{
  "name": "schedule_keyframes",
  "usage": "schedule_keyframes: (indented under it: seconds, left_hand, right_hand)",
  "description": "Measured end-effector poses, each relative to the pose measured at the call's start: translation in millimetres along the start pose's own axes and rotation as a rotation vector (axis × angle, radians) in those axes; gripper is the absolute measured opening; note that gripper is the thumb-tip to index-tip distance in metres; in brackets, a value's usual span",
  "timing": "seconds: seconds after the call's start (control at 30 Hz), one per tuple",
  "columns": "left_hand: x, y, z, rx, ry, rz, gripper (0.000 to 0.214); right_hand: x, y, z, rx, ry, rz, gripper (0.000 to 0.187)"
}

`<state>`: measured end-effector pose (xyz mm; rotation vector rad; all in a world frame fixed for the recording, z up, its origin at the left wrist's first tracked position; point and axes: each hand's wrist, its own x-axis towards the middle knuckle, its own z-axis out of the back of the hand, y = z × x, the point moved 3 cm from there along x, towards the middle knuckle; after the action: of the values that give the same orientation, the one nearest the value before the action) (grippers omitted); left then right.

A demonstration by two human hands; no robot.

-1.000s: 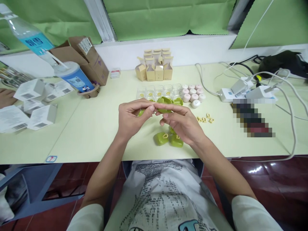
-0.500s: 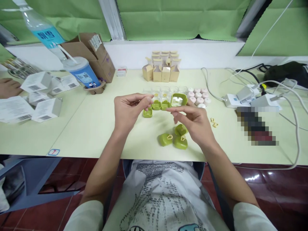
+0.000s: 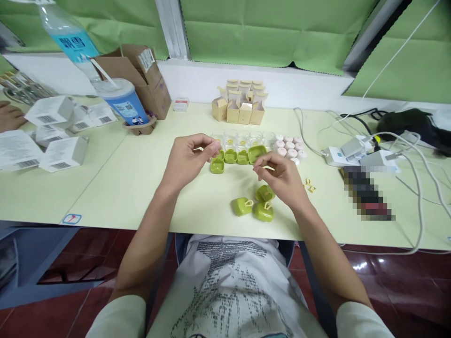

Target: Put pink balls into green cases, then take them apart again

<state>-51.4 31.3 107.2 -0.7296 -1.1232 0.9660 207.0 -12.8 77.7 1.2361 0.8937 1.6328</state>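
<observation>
My left hand [image 3: 192,159] is closed in a pinch, thumb against forefinger. Whatever lies between the fingertips is too small to make out. Opposite it, my right hand [image 3: 278,173] has bent fingers at a hollow green plastic case part [image 3: 257,153], tilted with its inside showing; part of the grip is hidden. Just behind and between the hands are several small green case parts [image 3: 230,156], with one more [image 3: 217,165] in front. Below my right hand stand green cases [image 3: 243,205] with pale yellow loops, and a hollow green part [image 3: 264,192].
Clear cups [image 3: 243,138] and pinkish-white round pieces [image 3: 291,145] sit behind the green parts. Open small cartons [image 3: 239,110] stand at the back. Yellow loops [image 3: 310,185], a power strip [image 3: 340,156] and cables lie right. White boxes [image 3: 63,152], a drink cup [image 3: 125,105] and another person's hand [image 3: 10,116] are left.
My right hand has moved slightly down, and the green part at it has tilted and shows less of its opening. My left hand keeps its pinch. The view has shifted a little.
</observation>
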Motion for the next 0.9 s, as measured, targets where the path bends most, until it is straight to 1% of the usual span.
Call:
schedule_keyframes:
  seconds: [0.07, 0.13, 0.2, 0.27, 0.33, 0.4, 0.5, 0.57, 0.6, 0.67, 0.73, 0.77, 0.8, 0.83, 0.9]
  left_hand:
    - [1.0, 4.5, 6.3, 0.158, 0.045, 0.026, 0.032]
    - [1.4, 11.2, 9.5, 0.351, 0.136, 0.080, 0.026]
    - [1.0, 19.2, 8.6, 0.511, 0.238, 0.143, 0.016]
    - [0.3, 26.3, 4.2, 0.608, 0.305, 0.189, 0.008]
    - [-0.5, 30.7, -2.6, 0.658, 0.351, 0.205, 0.007]
    - [-1.5, 31.5, -9.3, 0.695, 0.386, 0.196, 0.007]
    - [-3.0, 27.8, -14.3, 0.784, 0.388, 0.197, 0.020]
    - [-3.6, 24.7, -14.3, 0.824, 0.363, 0.206, 0.027]
    - [-3.8, 23.6, -13.8, 0.825, 0.353, 0.204, 0.027]
    - [-3.7, 23.0, -12.3, 0.798, 0.336, 0.191, 0.021]
    - [-3.2, 25.0, -10.3, 0.777, 0.321, 0.179, 0.010]
    - [-3.0, 26.5, -9.5, 0.773, 0.314, 0.173, 0.007]
    - [-2.8, 28.3, -8.9, 0.772, 0.310, 0.168, 0.008]
    - [-2.7, 30.3, -8.7, 0.772, 0.310, 0.164, 0.010]
    - [-2.9, 33.9, -9.4, 0.773, 0.320, 0.160, 0.013]
  right_hand:
    - [5.8, -5.6, 0.0, -0.178, 0.103, 0.028, 0.013]
    - [14.5, -11.8, -1.3, -0.345, 0.255, 0.037, 0.024]
    - [24.8, -17.9, -3.3, -0.480, 0.414, 0.005, 0.029]
    - [35.4, -22.3, -4.9, -0.560, 0.545, -0.040, 0.030]
    - [44.8, -24.1, -6.9, -0.555, 0.666, -0.061, 0.029]
    - [52.4, -24.4, -8.8, -0.481, 0.775, -0.066, 0.028]
    - [59.1, -25.1, -9.4, -0.359, 0.886, -0.111, 0.023]
    - [59.4, -24.7, -8.0, -0.327, 0.886, -0.136, 0.022]
    - [58.3, -23.6, -6.8, -0.348, 0.849, -0.121, 0.022]
    - [53.8, -18.7, -4.2, -0.456, 0.698, -0.036, 0.022]
    - [46.1, -11.2, -3.8, -0.572, 0.529, 0.070, 0.022]
    - [41.6, -7.8, -5.8, -0.606, 0.478, 0.106, 0.021]
    - [37.4, -5.2, -9.3, -0.627, 0.461, 0.126, 0.018]
    - [33.9, -3.7, -14.2, -0.644, 0.474, 0.135, 0.015]
    - [29.7, -3.6, -25.8, -0.692, 0.537, 0.134, 0.014]
